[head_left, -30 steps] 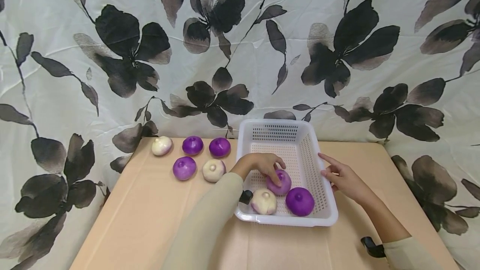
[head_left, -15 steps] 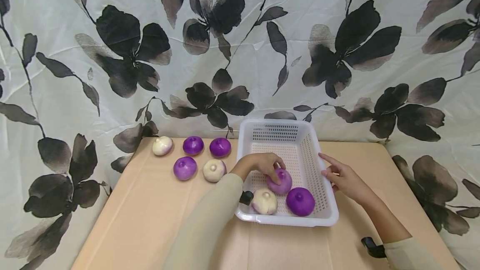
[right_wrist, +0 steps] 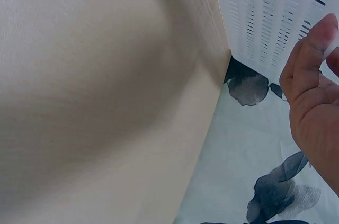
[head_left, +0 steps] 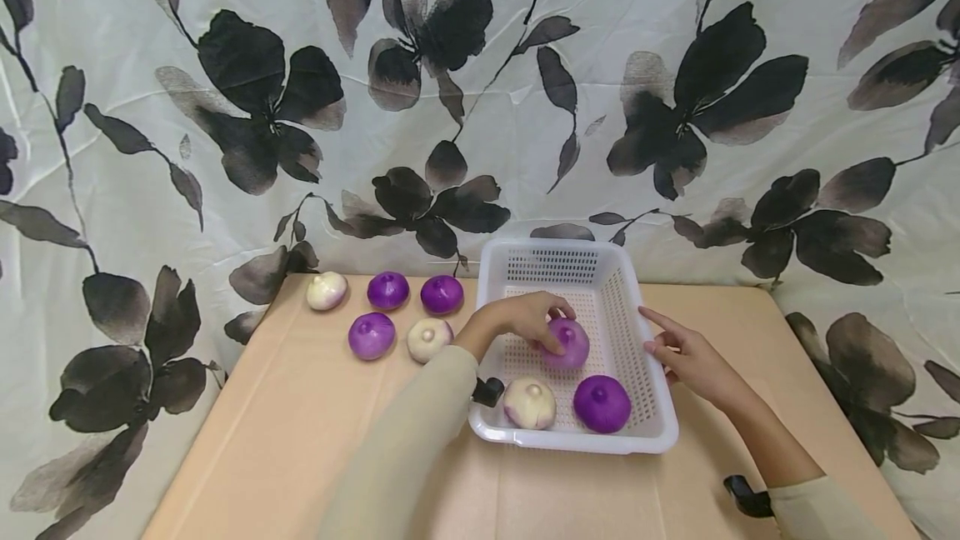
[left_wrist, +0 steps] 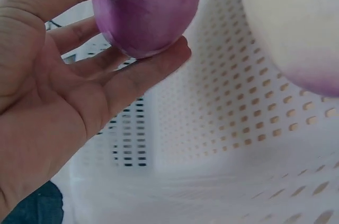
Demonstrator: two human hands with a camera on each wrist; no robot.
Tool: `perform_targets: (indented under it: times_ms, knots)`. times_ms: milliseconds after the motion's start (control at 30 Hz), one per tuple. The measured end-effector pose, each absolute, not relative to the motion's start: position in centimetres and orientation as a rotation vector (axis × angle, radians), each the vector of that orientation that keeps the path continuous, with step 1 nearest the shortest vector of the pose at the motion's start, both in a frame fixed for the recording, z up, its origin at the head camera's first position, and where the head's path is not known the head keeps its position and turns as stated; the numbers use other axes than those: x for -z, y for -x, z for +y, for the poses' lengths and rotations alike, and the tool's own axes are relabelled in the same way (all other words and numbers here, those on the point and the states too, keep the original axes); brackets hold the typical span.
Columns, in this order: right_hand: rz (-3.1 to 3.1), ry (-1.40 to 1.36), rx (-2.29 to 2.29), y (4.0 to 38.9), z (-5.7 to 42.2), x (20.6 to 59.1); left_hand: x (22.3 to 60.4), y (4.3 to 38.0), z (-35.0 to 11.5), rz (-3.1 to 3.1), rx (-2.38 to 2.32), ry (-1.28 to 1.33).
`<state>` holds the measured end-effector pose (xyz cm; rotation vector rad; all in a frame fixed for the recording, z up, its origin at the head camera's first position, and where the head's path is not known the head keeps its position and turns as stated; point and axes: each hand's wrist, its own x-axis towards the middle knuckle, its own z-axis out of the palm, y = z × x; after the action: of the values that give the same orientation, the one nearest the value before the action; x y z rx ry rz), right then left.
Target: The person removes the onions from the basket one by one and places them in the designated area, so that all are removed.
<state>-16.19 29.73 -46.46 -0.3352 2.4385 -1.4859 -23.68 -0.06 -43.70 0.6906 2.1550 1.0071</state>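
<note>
My left hand (head_left: 531,317) holds a light purple onion (head_left: 567,346) over the white perforated basket (head_left: 573,445). In the left wrist view, the thumb and fingers of the left hand (left_wrist: 63,70) close around the purple onion (left_wrist: 151,9). Near it in the basket sit a white onion (head_left: 529,404) and a dark purple onion (head_left: 602,404). My right hand (head_left: 693,365) touches the basket's right rim and side from outside, index finger extended. The right wrist view has the right hand (right_wrist: 312,94) against the basket's slotted wall (right_wrist: 265,23).
Left of the basket, several onions lie on the table (head_left: 300,440): purple ones (head_left: 371,336) and white ones (head_left: 429,340). A floral cloth (head_left: 555,107) hangs right behind the table's far edge.
My left hand has shifted the light purple onion slightly toward the back and right, farther from the other two in the basket. The right hand stays at the rim.
</note>
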Motion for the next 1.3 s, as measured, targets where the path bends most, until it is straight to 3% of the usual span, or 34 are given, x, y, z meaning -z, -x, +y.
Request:
perform_targets:
  times_ms: [733, 1300]
  knots:
    - [2.43, 0.353, 1.492, 15.9, 29.6, 46.3, 38.7, 21.7, -3.3, 2.492, -1.086, -0.928]
    - [2.452, 0.326, 1.465, 16.1, 29.8, 46.6, 37.2, 19.5, -9.3, 2.563, -1.293, -0.84]
